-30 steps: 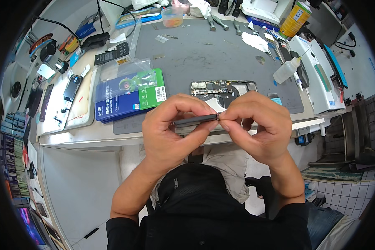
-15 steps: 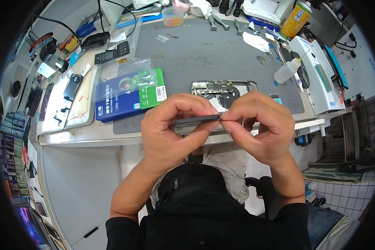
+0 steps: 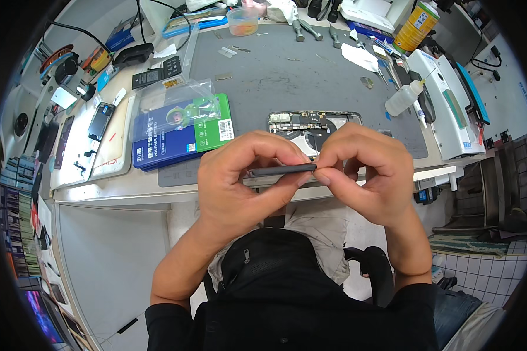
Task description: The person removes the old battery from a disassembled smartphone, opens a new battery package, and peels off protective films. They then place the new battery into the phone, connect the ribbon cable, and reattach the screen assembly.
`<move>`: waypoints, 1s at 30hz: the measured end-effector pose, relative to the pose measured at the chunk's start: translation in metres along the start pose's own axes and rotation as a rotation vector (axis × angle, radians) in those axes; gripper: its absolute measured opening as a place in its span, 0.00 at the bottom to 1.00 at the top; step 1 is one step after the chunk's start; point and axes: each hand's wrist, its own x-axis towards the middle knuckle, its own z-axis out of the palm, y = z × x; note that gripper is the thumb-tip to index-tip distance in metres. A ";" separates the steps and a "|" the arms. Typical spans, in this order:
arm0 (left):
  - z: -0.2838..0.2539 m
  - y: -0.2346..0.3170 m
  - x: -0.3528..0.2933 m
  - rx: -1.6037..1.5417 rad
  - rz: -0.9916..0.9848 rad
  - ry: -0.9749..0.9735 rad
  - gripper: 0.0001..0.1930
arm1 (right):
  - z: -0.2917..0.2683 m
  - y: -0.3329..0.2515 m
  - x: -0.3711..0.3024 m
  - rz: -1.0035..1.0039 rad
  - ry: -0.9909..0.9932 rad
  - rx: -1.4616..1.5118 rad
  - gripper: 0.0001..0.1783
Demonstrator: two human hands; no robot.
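The left hand (image 3: 231, 184) has its grip on a thin dark slab (image 3: 282, 170), with the thumb under it and a finger over it; the slab is in the middle of the frame, lying almost flat, with its right end a tiny bit higher; the right hand (image 3: 372, 175) has its grip pinched on the slab's right end, but the tips hide just which bit they have.

Just above the hands in the picture is a phone (image 3: 306, 120) with its insides showing, partly hidden by the fingers; it lies on a big grey mat (image 3: 263, 76), and the mat lies on the table (image 3: 129, 197).

Left of the hands is a blue and green box (image 3: 173, 153); a clear plastic wrapper (image 3: 152, 96) sits over its top part; farther up and left is a flat black pack (image 3: 149, 78).

At the right of the frame stands a small squeeze bottle (image 3: 401, 102), beside a white machine (image 3: 436, 96); a yellow can (image 3: 414, 28) is in the upper right; a round clear tub (image 3: 243, 23) is near the top middle.
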 end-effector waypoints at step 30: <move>-0.003 0.013 0.000 -0.174 -0.363 -0.005 0.16 | -0.007 0.001 0.006 0.407 -0.114 0.357 0.10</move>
